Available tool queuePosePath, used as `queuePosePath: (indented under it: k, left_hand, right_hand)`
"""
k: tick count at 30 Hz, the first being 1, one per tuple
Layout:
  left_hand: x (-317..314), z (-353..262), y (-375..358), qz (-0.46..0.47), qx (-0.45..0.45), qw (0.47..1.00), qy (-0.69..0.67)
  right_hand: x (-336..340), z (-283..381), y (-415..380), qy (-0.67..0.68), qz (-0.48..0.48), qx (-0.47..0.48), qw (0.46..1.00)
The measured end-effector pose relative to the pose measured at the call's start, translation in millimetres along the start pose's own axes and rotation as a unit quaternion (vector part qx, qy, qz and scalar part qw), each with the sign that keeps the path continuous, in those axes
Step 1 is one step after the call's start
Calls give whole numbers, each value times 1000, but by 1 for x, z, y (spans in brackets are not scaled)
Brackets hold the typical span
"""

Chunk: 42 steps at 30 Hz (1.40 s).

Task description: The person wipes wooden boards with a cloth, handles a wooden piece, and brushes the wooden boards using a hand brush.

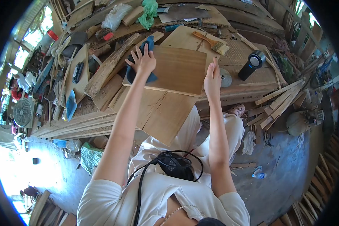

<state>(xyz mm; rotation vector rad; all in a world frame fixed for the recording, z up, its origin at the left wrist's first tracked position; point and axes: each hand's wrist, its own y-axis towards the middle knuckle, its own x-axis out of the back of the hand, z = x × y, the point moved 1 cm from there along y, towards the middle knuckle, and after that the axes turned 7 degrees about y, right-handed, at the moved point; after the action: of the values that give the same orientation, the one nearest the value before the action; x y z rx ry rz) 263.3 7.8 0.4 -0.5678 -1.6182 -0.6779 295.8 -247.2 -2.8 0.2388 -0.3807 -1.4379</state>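
A smooth brown wooden board (180, 69) lies across other planks on the bench in front of me. At its left end, my left hand (142, 62) rests with spread fingers on a dark blue cloth (151, 78), pressing it against the board. My right hand (212, 77) stands upright along the board's right edge, fingers straight and close together, apparently touching that edge. Its far-side fingers are partly hidden. A paler plank (165, 113) with a crack sticks out below the board toward my lap.
Behind the board lies a paintbrush (214, 43) with a wooden handle. To the right stand a black cylindrical device (251, 64) and a round disc (225, 78). Wood strips (280, 103) pile up at right. Rough timber (111, 64) and a black object (78, 72) lie left.
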Motion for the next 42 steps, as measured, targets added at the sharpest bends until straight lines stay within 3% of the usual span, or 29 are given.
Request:
queuePosePath:
  k: [2,5,8,10,13,16,17,20,22,24,28,29,32,35,36,39,40,42]
  left_hand:
    - [-2,-38,-13,-2,-26,1000,1]
    - [-12,-119,-56,-36,-173,984,-21]
    - [-10,-159,-89,-24,-252,964,-78]
    - [-9,-148,-84,-10,-281,956,-79]
    - [-5,-100,-49,-30,-211,977,-21]
    - [0,-11,-3,-49,-79,996,-2]
    - [-5,19,7,-59,-66,996,-4]
    - [2,32,-7,-15,-66,997,25]
    - [11,2,-29,5,-93,995,34]
    - [7,-45,-53,-18,-178,982,54]
    - [-7,-138,-99,-40,-317,947,-32]
    - [-4,-147,-108,-43,-338,940,-23]
    - [3,-136,-110,5,-357,930,-85]
    - [5,-76,-82,-39,-286,957,-38]
    - [28,-52,-69,5,-224,974,-29]
    - [3,32,-5,-25,-51,998,-27]
    - [10,39,-6,5,-16,998,-53]
    - [3,27,-11,-21,-25,999,8]
  right_hand:
    - [5,1,0,4,-12,2,1000]
    - [13,1,0,-4,-25,7,1000]
    - [19,-3,4,-11,-34,10,999]
    - [18,-3,8,0,-37,9,999]
    - [15,-5,6,26,-35,-9,999]
    - [5,-5,9,49,-27,-20,998]
    - [2,-10,10,55,-26,-21,998]
    - [-8,-1,8,72,-29,-38,996]
    - [-9,3,7,81,-27,-51,995]
    - [-9,-3,9,79,-32,-48,995]
    - [-2,-10,8,113,-45,-48,991]
    - [3,-24,12,61,-57,-11,996]
    - [13,-20,15,74,-76,-22,994]
    - [13,-7,13,58,-59,-23,996]
    - [13,-4,11,52,-50,-21,997]
    - [10,-2,9,52,-48,-15,997]
    - [10,-4,8,54,-46,-14,997]
    - [11,-11,10,36,-45,-18,998]
